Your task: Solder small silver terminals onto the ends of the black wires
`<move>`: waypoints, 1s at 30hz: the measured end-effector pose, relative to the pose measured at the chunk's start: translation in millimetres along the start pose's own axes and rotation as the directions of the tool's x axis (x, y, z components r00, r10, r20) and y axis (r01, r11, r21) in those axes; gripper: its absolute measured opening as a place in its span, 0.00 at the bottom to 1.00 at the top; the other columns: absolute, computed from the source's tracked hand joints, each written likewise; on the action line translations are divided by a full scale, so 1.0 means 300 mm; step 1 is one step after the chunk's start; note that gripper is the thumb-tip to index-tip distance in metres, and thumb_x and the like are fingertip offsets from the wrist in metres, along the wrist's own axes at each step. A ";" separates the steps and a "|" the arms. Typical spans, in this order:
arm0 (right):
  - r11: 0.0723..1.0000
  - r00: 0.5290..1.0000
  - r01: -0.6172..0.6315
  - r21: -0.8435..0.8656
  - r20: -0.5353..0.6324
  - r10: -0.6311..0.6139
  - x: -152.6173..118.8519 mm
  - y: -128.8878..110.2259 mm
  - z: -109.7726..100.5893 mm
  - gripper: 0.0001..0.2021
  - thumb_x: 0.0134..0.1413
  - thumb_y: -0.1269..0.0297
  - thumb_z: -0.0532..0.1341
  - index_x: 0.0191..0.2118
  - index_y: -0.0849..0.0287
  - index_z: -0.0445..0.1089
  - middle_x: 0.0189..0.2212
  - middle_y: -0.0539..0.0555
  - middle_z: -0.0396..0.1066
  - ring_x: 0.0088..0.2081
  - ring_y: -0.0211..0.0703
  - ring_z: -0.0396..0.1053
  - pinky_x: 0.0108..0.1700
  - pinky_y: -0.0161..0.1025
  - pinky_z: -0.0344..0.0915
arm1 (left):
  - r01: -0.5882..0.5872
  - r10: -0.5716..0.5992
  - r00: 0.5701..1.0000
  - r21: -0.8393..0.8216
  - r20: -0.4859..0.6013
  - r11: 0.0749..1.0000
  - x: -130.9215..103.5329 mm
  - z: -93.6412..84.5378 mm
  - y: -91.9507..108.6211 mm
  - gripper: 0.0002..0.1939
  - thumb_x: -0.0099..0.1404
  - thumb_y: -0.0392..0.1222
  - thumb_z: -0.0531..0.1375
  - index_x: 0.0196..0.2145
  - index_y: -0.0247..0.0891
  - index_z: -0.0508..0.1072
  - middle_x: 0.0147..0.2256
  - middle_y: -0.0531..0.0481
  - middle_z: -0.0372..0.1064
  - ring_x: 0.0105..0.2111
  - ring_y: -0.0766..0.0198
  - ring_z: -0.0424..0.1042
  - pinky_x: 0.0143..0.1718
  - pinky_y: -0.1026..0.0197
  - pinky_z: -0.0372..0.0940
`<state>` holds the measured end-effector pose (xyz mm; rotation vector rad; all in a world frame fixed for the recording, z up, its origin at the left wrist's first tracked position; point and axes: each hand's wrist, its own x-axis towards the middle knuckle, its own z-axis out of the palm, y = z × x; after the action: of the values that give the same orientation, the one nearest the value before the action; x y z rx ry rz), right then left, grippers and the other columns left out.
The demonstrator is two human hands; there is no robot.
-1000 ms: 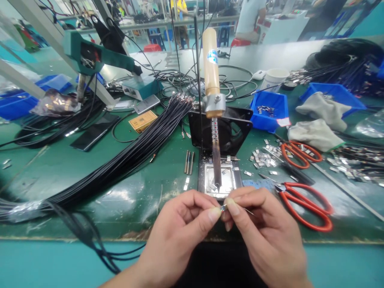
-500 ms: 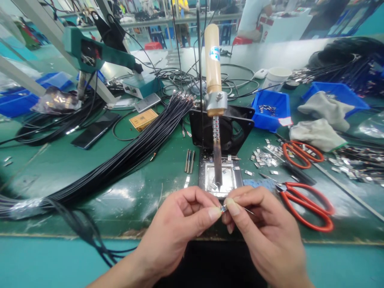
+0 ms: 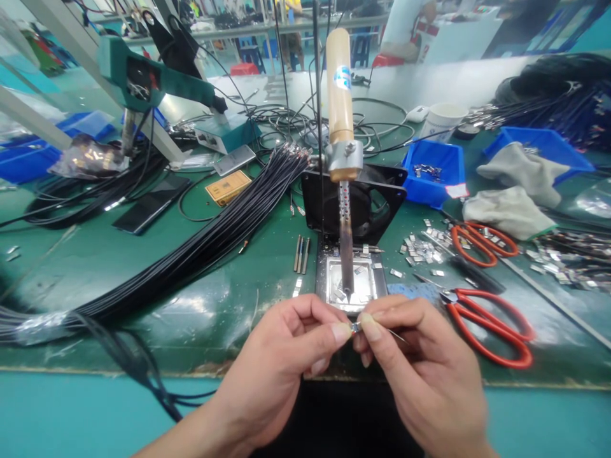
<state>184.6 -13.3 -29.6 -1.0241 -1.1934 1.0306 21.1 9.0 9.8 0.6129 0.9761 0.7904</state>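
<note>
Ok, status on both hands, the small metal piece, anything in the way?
Left hand, right hand: both pinching small metal piece. Piece mostly hidden. Possible obstacle just beyond: soldering iron, tip down over metal tray.

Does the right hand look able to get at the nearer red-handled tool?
Probably yes: the red-handled tool lies close beside the right hand, with nothing visible across its handles. However, that hand's fingertips are occupied at a small metal piece.

Green workbench (image 3: 205,296) with black cable bundle (image 3: 233,219), red-handled tools (image 3: 518,360), phone (image 3: 153,205)
</note>
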 end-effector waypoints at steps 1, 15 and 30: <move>1.000 1.000 -0.003 -0.002 -0.001 0.003 -0.001 0.000 0.000 0.06 0.64 0.75 0.63 0.38 0.55 0.71 0.34 0.50 0.73 0.29 0.34 0.73 0.29 0.32 0.73 | -0.002 0.002 1.000 0.002 -0.005 1.000 0.001 0.002 -0.001 0.11 0.64 0.36 0.69 0.27 0.35 0.74 0.24 0.55 0.69 0.22 0.73 0.53 0.25 0.67 0.49; 0.998 1.000 -0.015 -0.059 -0.022 0.014 -0.001 0.000 0.003 0.05 0.64 0.73 0.64 0.37 0.55 0.71 0.33 0.49 0.74 0.28 0.34 0.73 0.28 0.31 0.72 | -0.181 0.190 0.978 0.109 -0.084 0.977 -0.007 0.026 -0.036 0.08 0.67 0.36 0.68 0.29 0.39 0.77 0.32 0.55 0.77 0.31 0.70 0.71 0.34 0.69 0.64; 0.997 0.999 -0.028 -0.065 -0.017 0.027 0.002 0.000 0.006 0.05 0.64 0.71 0.63 0.37 0.55 0.71 0.33 0.49 0.73 0.27 0.33 0.72 0.27 0.30 0.72 | -0.261 0.275 0.958 0.152 -0.080 0.953 -0.004 0.013 -0.063 0.08 0.69 0.36 0.66 0.29 0.40 0.77 0.35 0.55 0.76 0.36 0.70 0.73 0.39 0.70 0.67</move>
<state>182.8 -12.4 -29.4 -1.1009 -1.2095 1.0086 29.8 -3.3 -2.2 0.8472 1.0594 1.0072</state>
